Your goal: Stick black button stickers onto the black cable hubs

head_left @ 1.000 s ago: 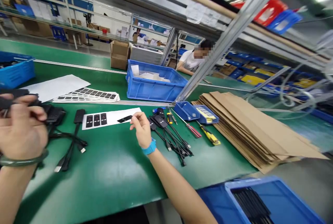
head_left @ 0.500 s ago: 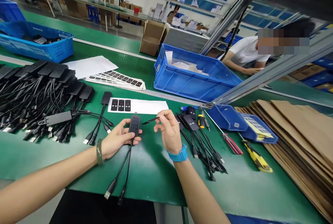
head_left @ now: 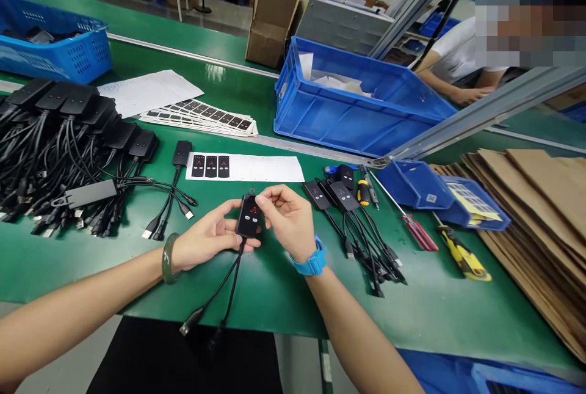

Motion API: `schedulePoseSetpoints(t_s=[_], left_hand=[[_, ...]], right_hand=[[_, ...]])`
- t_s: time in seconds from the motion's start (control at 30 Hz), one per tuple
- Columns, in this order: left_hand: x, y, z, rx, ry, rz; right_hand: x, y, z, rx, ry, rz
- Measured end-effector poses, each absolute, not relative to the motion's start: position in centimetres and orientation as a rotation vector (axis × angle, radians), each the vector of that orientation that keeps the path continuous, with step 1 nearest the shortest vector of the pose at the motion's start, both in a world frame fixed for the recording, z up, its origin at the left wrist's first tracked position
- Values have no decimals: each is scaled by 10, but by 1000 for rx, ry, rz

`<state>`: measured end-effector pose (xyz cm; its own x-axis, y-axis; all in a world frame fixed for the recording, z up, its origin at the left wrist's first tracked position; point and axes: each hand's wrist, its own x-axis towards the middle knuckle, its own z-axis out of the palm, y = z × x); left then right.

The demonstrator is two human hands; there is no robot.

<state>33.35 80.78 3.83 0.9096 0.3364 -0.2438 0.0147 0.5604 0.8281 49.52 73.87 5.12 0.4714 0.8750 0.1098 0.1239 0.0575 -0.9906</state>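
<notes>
My left hand (head_left: 208,238) grips a small black controller box (head_left: 249,217) from below; two cables with plugs hang from it toward the table's front edge. My right hand (head_left: 286,220) has its fingers closed on the top of the same box, pressing a black label onto its face. A white backing strip (head_left: 256,168) with three black labels at its left end lies just beyond the hands. A small bunch of finished black controllers (head_left: 341,197) with cables lies to the right of my right hand.
A large pile of black controllers with cables (head_left: 64,143) fills the left. Stacked label sheets (head_left: 201,118) and white paper lie behind. A blue crate (head_left: 352,119), small blue bins (head_left: 414,185), screwdrivers (head_left: 419,236), a yellow cutter (head_left: 463,255) and flat cardboard (head_left: 535,211) stand to the right. Another person sits across.
My right hand brought the peeled black label onto the box held by my left hand; the hands have closed together. The view tilted down and left.
</notes>
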Motion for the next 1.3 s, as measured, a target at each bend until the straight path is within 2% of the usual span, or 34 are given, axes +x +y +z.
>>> schedulePoseSetpoints(t_s=[0.73, 1.03, 1.1, 1.3], left_hand=[[334, 804, 35, 1051, 394, 224], [335, 805, 42, 1049, 397, 262], [335, 806, 43, 1005, 412, 270], [336, 813, 35, 935, 527, 390]], right_hand=[[488, 738, 43, -1504, -949, 618], [491, 736, 39, -1666, -1243, 137], [493, 738, 38, -1699, -1182, 206], [490, 743, 29, -1545, -1258, 839]])
